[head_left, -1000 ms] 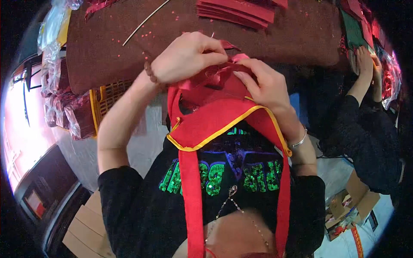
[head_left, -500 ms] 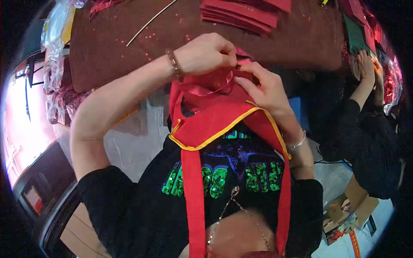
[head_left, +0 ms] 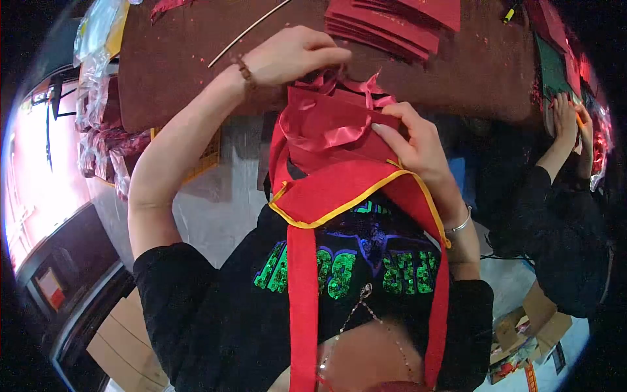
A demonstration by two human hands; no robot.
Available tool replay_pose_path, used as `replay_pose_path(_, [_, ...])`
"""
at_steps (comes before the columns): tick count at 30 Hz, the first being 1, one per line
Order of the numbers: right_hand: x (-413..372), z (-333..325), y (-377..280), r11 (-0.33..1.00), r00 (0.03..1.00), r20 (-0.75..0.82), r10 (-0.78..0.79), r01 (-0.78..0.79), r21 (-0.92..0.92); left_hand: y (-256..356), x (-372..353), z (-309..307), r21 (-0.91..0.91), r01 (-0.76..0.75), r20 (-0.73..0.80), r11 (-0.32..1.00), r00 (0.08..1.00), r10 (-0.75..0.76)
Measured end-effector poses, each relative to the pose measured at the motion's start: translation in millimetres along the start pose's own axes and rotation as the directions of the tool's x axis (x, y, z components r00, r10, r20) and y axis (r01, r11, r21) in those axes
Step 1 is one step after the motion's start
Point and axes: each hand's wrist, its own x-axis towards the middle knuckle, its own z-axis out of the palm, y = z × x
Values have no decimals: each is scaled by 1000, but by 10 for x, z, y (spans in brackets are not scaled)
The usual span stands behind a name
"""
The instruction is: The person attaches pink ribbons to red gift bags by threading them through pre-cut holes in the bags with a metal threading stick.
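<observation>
A red fabric piece with yellow trim (head_left: pixel 339 183) is held up in front of my chest, and its two long red straps (head_left: pixel 302 307) hang down past my black sequinned shirt. A shiny red ribbon (head_left: pixel 339 108) is bunched at its top. My left hand (head_left: pixel 290 55), with a bead bracelet on the wrist, pinches the ribbon's end above the fabric. My right hand (head_left: pixel 415 140), with a silver bangle on the wrist, grips the fabric's upper right edge, the thumb pressing on the ribbon.
A brown table (head_left: pixel 189 72) carries a stack of red sheets (head_left: pixel 398 23) and a thin pale rod (head_left: pixel 251 27). Another person's hands (head_left: pixel 565 111) work at the table's right end. Plastic bags (head_left: pixel 98 46) and a yellow crate (head_left: pixel 209 153) are at the left; cardboard boxes (head_left: pixel 535 326) lie on the floor.
My left hand has risen up and away from the fabric, drawing the ribbon with it. The bunched ribbon now shows more loosely at the top. My right hand holds about the same spot.
</observation>
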Motion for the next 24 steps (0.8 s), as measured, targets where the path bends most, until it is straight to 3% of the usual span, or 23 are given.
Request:
replay_pose_path(2, [-3, 14, 28, 1000, 1000, -7, -23, 23, 13, 94, 33, 79, 69, 294, 141, 953, 943, -302])
replay_pose_path(3, [-3, 13, 44, 999, 999, -7, -52, 52, 11, 186, 56, 69, 38, 373, 196, 927, 907, -373])
replay_pose_path(4, [3, 11, 53, 997, 997, -7, -82, 82, 9, 133, 49, 96, 35, 369, 195, 929, 909, -369])
replay_pose_path(6, [17, 11, 64, 998, 998, 12, -65, 65, 10, 39, 34, 157, 12, -12, -3, 1000, 1000, 12])
replay_pose_path(7, [18, 11, 64, 999, 998, 32, -48, 48, 15, 5, 45, 158, 11, -15, -3, 1000, 1000, 15])
replay_pose_path(9, [28, -25, 7, 1000, 997, 73, 3, -5, 23, 74, 63, 126, -246, 148, 120, 958, 985, -122])
replay_pose_path(10, [36, -35, -15, 998, 992, 117, 52, -56, 30, 103, 60, 128, -247, 149, 117, 957, 985, -123])
replay_pose_path(13, [40, -14, 50, 1000, 996, 92, 1, -3, 21, 132, 93, 204, -251, 149, 139, 956, 983, -117])
replay_pose_path(15, [45, -13, 21, 1000, 995, 96, 12, -15, 22, 73, 165, 304, -142, -66, -5, 988, 998, 66])
replay_pose_path(16, [45, -10, 12, 999, 995, 99, 25, -27, 27, 48, 188, 325, -142, -67, -6, 988, 998, 66])
replay_pose_path(19, [64, 28, 91, 996, 994, 77, -77, 73, 48, 83, 235, 333, -82, -2, 106, 997, 994, 11])
replay_pose_path(21, [75, 14, 63, 997, 993, 96, -66, 63, 39, 152, 261, 263, 90, 43, 291, 995, 954, -67])
replay_pose_path(22, [79, 11, 47, 998, 992, 113, -53, 50, 30, 154, 262, 244, 91, 44, 290, 995, 955, -69])
replay_pose_path(24, [86, 8, 22, 997, 988, 142, -64, 58, 47, 132, 298, 198, 33, -32, 6, 999, 999, 32])
